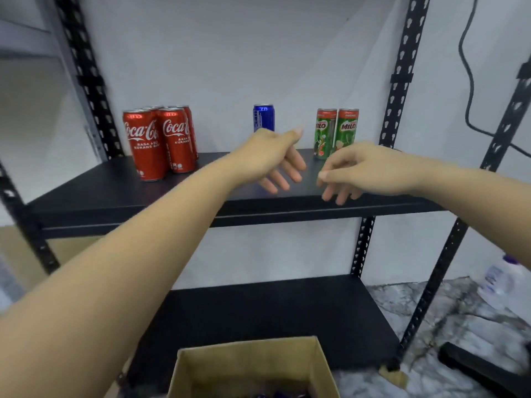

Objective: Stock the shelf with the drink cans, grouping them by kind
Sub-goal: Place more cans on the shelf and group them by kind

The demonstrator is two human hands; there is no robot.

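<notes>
Both hands empty: left point(267, 150) fingers spread; right point(365, 170) loosely curled.

The Coca-Cola cans point(161, 140) at the left are red with white script. The lone can point(263, 117) in the middle is deep blue. The two Milo cans point(336, 133) at the right are green with red tops. The shelf point(115, 193) is black; the near cardboard box point(253, 366) is tan; the floor point(459, 311) is grey-white marbled.
</notes>
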